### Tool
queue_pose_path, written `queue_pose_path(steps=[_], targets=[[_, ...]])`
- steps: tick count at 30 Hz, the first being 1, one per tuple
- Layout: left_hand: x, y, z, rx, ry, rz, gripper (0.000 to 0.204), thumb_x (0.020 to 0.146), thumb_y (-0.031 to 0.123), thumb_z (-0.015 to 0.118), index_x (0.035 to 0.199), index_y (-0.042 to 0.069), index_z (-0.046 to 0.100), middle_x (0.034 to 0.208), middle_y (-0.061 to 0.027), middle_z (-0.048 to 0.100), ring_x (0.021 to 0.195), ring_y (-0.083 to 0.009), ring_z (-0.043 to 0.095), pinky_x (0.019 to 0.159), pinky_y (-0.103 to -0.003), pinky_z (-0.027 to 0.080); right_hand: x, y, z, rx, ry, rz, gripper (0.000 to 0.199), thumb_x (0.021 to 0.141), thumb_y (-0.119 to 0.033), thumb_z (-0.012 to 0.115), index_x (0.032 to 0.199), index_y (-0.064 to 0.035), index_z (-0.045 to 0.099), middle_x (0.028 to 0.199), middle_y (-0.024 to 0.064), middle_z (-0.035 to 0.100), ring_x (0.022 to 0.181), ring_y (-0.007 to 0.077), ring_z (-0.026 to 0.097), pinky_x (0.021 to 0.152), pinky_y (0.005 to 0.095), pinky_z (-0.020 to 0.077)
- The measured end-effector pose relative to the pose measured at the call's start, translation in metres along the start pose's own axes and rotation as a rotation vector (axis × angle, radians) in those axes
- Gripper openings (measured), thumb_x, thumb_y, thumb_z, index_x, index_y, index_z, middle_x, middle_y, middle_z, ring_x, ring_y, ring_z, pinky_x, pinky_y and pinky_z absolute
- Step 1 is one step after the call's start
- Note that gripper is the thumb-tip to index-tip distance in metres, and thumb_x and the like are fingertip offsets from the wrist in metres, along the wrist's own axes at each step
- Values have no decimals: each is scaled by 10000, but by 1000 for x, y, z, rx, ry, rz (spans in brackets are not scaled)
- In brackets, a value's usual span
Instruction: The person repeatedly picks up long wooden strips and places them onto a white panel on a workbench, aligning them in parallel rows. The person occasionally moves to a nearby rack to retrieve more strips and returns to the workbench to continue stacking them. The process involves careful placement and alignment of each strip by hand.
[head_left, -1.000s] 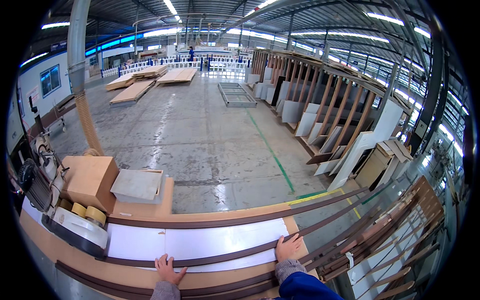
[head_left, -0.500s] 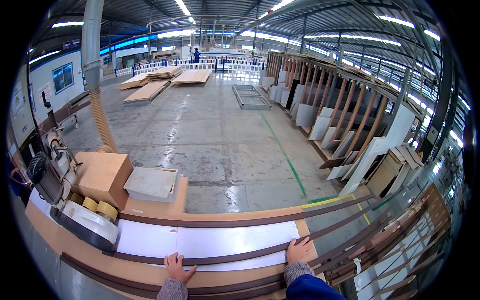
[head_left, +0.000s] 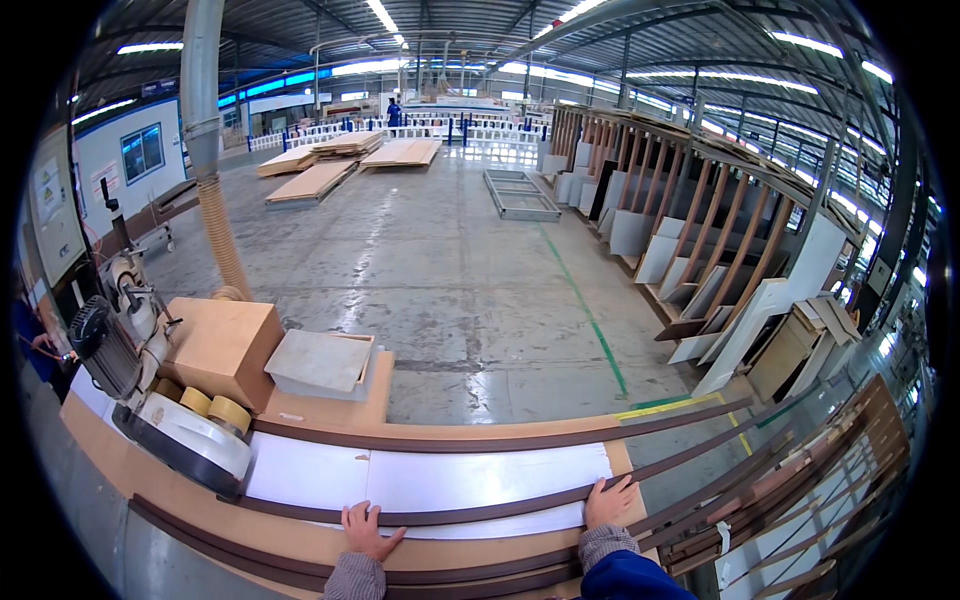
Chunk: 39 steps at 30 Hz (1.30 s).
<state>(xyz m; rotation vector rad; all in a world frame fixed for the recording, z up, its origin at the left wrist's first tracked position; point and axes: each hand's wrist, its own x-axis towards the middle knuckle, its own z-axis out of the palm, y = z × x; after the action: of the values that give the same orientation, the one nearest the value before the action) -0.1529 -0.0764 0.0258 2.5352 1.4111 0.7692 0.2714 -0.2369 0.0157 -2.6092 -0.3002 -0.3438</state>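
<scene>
Left hand (head_left: 370, 532), right hand (head_left: 607, 505): fingers over dark-brown strip (head_left: 480, 513); whether clamped, cannot tell. White sheet (head_left: 460, 478) extends beyond grip.

Over there I see a shiny grey floor (head_left: 420, 280), strip lights (head_left: 805, 46) under the roof (head_left: 670, 45) and a pale wall (head_left: 100, 140) with a window (head_left: 142, 153).

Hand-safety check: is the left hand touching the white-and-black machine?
Apart. The head view shows a clear gap, with tan board and dark strip visible between the left hand and the white-and-black machine.
</scene>
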Motion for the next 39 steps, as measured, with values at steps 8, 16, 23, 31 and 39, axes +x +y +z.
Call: queue_pose_path(steps=[8,16,23,31,39], targets=[[0,-4,2,29,-27,-13,728,628,539,724,1065,-19,558,1153,-182,447,1161,-318,392,1052,-560,178,0,1,3,-2,-24,10,683,878,-355,501,1377,46,262,1415,297,227,1315,399,236,1086,461,193],[-2,-7,5,38,-63,-31,756,647,560,708,1095,-28,552,1185,-187,423,1194,-309,358,1063,-554,156,-1,1,6,-6,15,-3,676,877,-355,512,1370,44,279,1409,295,239,1312,396,244,1080,461,209],[-1,-9,5,34,-15,-9,728,636,550,717,1070,-14,564,1160,-182,447,1165,-312,388,1051,-560,173,-2,1,9,-21,27,-9,665,874,-353,517,1360,46,297,1395,296,264,1300,399,266,1073,460,226],[0,-8,4,31,-9,-12,716,626,541,723,1065,-1,560,1155,-177,448,1158,-313,391,1046,-562,183,-4,-3,2,-11,12,-4,663,870,-337,514,1361,49,293,1393,299,267,1301,400,265,1081,459,213],[1,-4,-1,37,-12,-5,702,621,490,745,1081,4,534,1163,-177,436,1144,-327,391,1039,-555,192,-4,-2,6,-17,68,-36,647,869,-343,518,1350,40,318,1379,305,289,1272,413,304,1057,472,248]])
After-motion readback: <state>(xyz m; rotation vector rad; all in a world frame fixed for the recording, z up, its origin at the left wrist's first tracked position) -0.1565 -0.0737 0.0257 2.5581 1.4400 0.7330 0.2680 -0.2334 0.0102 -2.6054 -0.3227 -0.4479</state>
